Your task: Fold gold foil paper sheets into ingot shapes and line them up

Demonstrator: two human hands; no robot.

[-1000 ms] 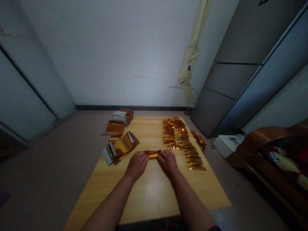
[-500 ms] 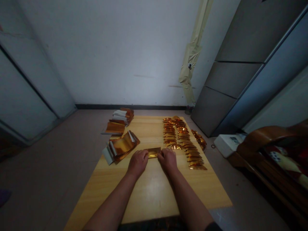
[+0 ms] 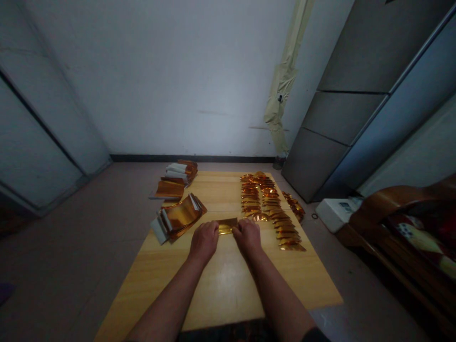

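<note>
A small sheet of gold foil paper is stretched between my two hands just over the wooden table. My left hand is closed on its left end, and my right hand pinches its right end. The fingertips are partly hidden behind the knuckles. Left of my left hand lies a curved stack of gold foil paper with pale edges. To the right of my right hand, folded gold foil pieces lie overlapping in rows.
More foil paper stacks lie at the table's far left corner. Further folded pieces sit beyond the right edge of the wooden table. A grey refrigerator, a white box and a wooden seat stand on the right.
Both hands stay almost in place, still gripping the foil paper. Its front strip looks slightly broader and brighter. The whole view has shifted very slightly.
</note>
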